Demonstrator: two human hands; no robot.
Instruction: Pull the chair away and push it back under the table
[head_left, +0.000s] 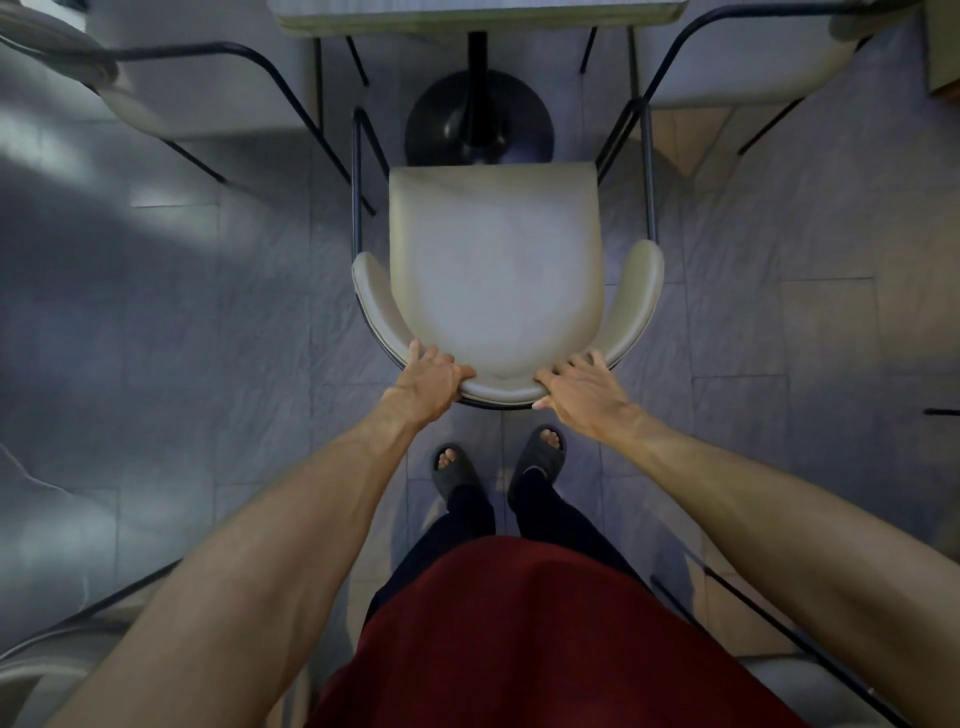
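Observation:
A cream padded chair (496, 265) with a curved backrest and thin black metal legs stands right below me, seen from above. Its seat is out in the open, clear of the table (478, 13), whose pale edge runs along the top of the view. My left hand (431, 382) grips the left part of the curved backrest, fingers curled over its top. My right hand (579, 382) holds the right part of the same backrest in the same way. The table's black pedestal base (478, 119) sits just beyond the seat's front edge.
Two more cream chairs with black legs flank the table, one at the upper left (104, 78) and one at the upper right (753, 62). My feet in dark slippers (498, 462) stand on grey floor tiles behind the chair. Black chair legs (779, 649) cross the lower right.

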